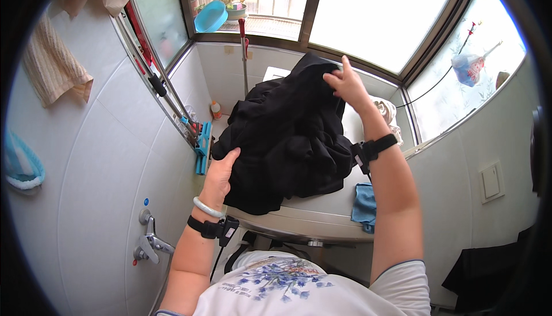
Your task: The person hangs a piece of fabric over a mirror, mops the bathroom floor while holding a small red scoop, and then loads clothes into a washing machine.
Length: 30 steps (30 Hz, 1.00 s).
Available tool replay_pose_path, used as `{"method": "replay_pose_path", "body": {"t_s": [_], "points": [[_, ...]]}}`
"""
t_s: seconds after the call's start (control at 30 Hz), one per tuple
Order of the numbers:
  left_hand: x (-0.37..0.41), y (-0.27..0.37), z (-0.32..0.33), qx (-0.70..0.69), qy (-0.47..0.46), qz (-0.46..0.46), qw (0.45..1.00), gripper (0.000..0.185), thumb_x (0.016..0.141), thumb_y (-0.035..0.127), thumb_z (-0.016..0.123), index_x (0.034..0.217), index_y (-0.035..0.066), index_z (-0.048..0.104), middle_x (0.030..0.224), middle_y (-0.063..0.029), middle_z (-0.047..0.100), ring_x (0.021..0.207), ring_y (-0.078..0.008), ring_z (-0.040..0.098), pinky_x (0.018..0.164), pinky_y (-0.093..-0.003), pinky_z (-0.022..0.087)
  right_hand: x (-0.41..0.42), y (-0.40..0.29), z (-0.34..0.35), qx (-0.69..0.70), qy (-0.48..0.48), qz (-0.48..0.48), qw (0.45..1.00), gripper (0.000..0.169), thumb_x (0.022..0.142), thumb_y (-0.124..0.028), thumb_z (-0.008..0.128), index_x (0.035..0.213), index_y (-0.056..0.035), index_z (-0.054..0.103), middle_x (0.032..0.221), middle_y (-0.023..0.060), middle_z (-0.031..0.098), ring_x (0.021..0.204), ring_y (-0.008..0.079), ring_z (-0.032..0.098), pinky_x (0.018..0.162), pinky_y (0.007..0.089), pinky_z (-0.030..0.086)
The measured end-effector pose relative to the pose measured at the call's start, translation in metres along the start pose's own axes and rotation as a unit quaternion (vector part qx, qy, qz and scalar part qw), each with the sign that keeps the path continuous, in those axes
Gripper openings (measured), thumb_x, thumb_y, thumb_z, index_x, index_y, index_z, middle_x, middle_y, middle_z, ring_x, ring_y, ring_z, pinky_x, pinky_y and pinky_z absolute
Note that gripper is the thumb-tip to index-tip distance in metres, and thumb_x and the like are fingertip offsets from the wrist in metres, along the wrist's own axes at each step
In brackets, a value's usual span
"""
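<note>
A black cloth garment (284, 135) lies bunched and folded over the white top of what looks like a washing machine (315, 206). My left hand (222, 174) grips its left edge, thumb on top and fingers hidden beneath the fabric. At the far right edge of the garment, my right hand (345, 85) pinches the cloth, with the index finger stretched out towards the window. Both wrists wear black straps with small devices, and a pale bangle (208, 208) circles the left wrist. The folds hide the garment's shape.
A blue cloth (364, 206) hangs over the front edge at right. Pale bundled fabric (388, 115) sits behind my right forearm. Mops with a blue head (202, 148) lean at left, near an orange-capped bottle (216, 110). A mixer tap (151, 238) juts from the left wall.
</note>
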<state>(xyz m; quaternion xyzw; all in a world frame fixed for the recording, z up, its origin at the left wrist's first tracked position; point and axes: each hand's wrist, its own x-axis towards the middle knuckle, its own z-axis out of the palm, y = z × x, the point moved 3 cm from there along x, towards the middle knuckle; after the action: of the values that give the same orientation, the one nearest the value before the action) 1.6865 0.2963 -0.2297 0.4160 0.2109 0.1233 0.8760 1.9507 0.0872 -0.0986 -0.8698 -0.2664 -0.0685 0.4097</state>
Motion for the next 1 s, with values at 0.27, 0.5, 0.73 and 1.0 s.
{"method": "replay_pose_path", "body": {"t_s": [0.27, 0.5, 0.73, 1.0], "points": [[0.011, -0.016, -0.009, -0.328, -0.067, -0.156, 0.929, 0.046, 0.086, 0.027, 0.054, 0.122, -0.001, 0.046, 0.123, -0.0127, 0.051, 0.109, -0.0267, 0.051, 0.098, -0.0386, 0.039, -0.104, -0.051, 0.09, -0.082, -0.269, -0.064, 0.958, 0.058, 0.073, -0.03, 0.067, 0.116, 0.004, 0.049, 0.098, 0.0226, 0.06, 0.095, 0.0323, 0.057, 0.083, 0.0331, 0.045], [0.027, -0.005, -0.028, -0.262, -0.041, -0.131, 0.955, 0.046, 0.082, 0.031, 0.062, 0.118, 0.002, 0.052, 0.118, -0.0121, 0.055, 0.106, -0.0268, 0.053, 0.095, -0.0396, 0.042, -0.142, 0.002, 0.085, -0.186, -0.289, -0.043, 0.938, 0.04, 0.069, -0.009, 0.06, 0.109, -0.0081, 0.055, 0.102, 0.0152, 0.058, 0.099, 0.0323, 0.054, 0.082, 0.0393, 0.046], [0.014, 0.011, -0.034, 0.444, -0.046, 0.127, 0.886, 0.072, 0.062, 0.04, 0.078, 0.113, -0.004, 0.051, 0.108, -0.0175, 0.059, 0.099, -0.0276, 0.058, 0.085, -0.0313, 0.045, -0.147, 0.057, 0.029, -0.39, -0.228, 0.071, 0.889, 0.022, 0.071, -0.005, 0.054, 0.093, -0.0056, 0.059, 0.094, 0.0147, 0.055, 0.089, 0.0325, 0.057, 0.076, 0.0396, 0.048], [0.023, -0.005, -0.032, 0.194, -0.012, -0.026, 0.981, 0.044, 0.075, 0.024, 0.066, 0.107, -0.004, 0.055, 0.102, -0.0147, 0.061, 0.091, -0.0223, 0.059, 0.08, -0.0324, 0.047, -0.143, -0.038, 0.111, -0.131, -0.329, -0.023, 0.935, 0.065, 0.071, -0.026, 0.07, 0.124, 0.0016, 0.043, 0.128, 0.018, 0.043, 0.119, 0.0314, 0.042, 0.098, 0.0328, 0.035]]}}
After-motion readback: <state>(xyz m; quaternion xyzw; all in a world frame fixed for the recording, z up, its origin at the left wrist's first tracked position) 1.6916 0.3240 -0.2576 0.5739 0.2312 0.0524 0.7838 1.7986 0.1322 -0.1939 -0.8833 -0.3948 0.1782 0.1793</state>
